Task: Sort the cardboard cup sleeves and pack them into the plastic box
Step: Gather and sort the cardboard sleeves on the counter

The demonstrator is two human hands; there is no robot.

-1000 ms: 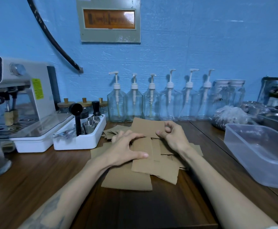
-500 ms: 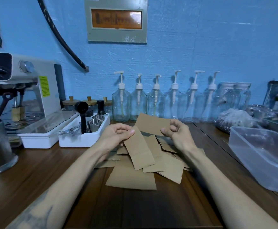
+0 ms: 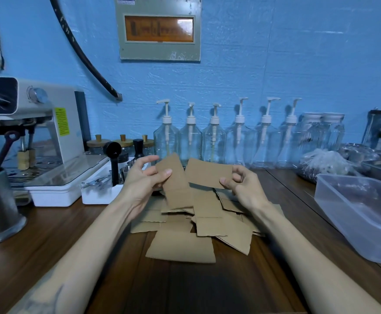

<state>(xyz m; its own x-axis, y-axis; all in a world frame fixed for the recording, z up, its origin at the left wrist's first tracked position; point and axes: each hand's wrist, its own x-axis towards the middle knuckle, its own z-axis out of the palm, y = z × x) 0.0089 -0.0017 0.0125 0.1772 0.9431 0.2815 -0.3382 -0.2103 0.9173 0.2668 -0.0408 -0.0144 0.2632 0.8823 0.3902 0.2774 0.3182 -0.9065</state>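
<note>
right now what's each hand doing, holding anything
Left hand: pinches one cardboard cup sleeve, raised.
Right hand: pinches another sleeve, raised.

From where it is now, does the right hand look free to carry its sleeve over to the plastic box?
Probably yes. The right hand pinches a sleeve above the pile, and the bare wooden counter between it and the plastic box holds nothing in the way.

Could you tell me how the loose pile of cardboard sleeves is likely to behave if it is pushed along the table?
The sleeve pile lies fanned and overlapping, so it would probably slide apart rather than move together. The flat sleeves look light and fairly stiff.
</note>
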